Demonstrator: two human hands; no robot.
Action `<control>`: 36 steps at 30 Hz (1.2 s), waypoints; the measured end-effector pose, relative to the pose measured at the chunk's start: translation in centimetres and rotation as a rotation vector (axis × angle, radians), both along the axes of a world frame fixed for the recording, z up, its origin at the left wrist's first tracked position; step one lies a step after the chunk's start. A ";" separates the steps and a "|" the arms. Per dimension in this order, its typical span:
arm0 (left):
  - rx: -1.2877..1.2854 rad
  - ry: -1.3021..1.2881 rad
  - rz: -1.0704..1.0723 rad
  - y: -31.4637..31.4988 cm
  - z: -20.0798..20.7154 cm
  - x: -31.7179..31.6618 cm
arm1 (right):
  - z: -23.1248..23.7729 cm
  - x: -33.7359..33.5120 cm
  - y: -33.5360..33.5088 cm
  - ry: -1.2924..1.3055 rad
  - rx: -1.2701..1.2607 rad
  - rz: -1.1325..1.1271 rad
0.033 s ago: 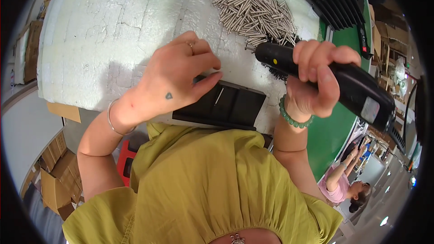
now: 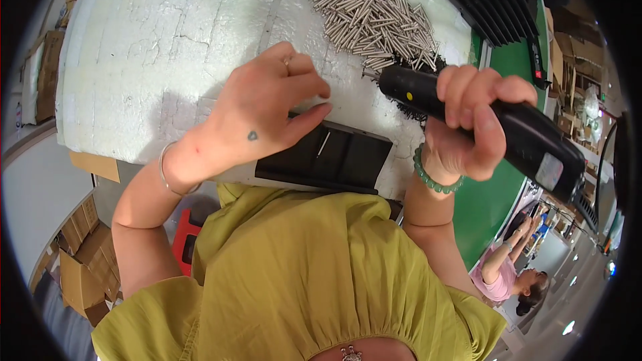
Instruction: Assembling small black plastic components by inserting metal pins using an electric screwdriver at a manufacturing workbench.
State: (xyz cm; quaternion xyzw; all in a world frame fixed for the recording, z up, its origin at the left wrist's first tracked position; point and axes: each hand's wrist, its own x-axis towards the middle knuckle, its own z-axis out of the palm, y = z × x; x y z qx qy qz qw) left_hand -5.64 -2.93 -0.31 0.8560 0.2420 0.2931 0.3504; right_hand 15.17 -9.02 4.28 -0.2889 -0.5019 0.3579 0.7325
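While the right hand (image 2: 486, 127) wraps its fingers around a black driver (image 2: 528, 127), tip at one o'clock from the black panel (image 2: 358, 160) on the desk (image 2: 147, 60), driver work seems underway, calling next for steady aim. At ten o'clock, the left hand (image 2: 257, 107) curls narrowly; I cannot tell what it holds. The driver hides some dark fasteners (image 2: 409, 111).

left arm (image 2: 144, 210): bent, forearm slanting up and inward | left hand (image 2: 261, 103): back showing, fingers (image 2: 297, 65) curled, thumb (image 2: 309, 125) stretched below forefinger (image 2: 306, 88), tips close, contact unclear | right arm (image 2: 428, 210): reaching up, forearm near upright | right hand (image 2: 470, 117): clenched, fingers wrapped over, thumb opposing them
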 end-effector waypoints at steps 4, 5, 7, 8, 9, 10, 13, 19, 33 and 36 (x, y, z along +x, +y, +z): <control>0.127 -0.065 -0.080 1.3 0.0 2.9 | 2.3 -0.2 -1.2 -0.004 0.081 -0.003; 0.190 -0.115 -0.106 2.0 -0.4 3.6 | 2.8 -0.9 -1.5 -0.040 0.066 -0.067; 0.307 -0.024 -0.288 2.6 -1.0 4.7 | 2.7 -1.1 -2.2 0.018 0.044 -0.091; 0.259 -0.062 -0.248 2.4 -1.8 5.0 | 2.2 -0.9 -2.1 0.050 0.059 -0.096; 0.206 -0.059 -0.214 2.2 -1.9 5.2 | 1.5 -0.5 -2.2 0.078 0.099 -0.092; 0.219 -0.092 -0.202 2.3 -1.6 5.2 | 1.7 -0.4 -2.4 0.077 0.086 -0.103; 0.269 -0.110 -0.200 1.5 0.2 4.8 | 3.2 -0.7 -3.5 0.129 0.047 -0.108; 0.319 -0.103 -0.184 1.7 0.5 4.8 | 3.2 0.5 -4.1 0.112 0.124 0.030; 0.393 -0.102 -0.304 1.3 0.9 4.7 | 5.0 0.6 -4.5 -0.035 0.105 0.091; 0.306 -0.052 -0.340 0.5 0.3 4.2 | 4.7 0.6 -4.7 -0.090 0.067 0.133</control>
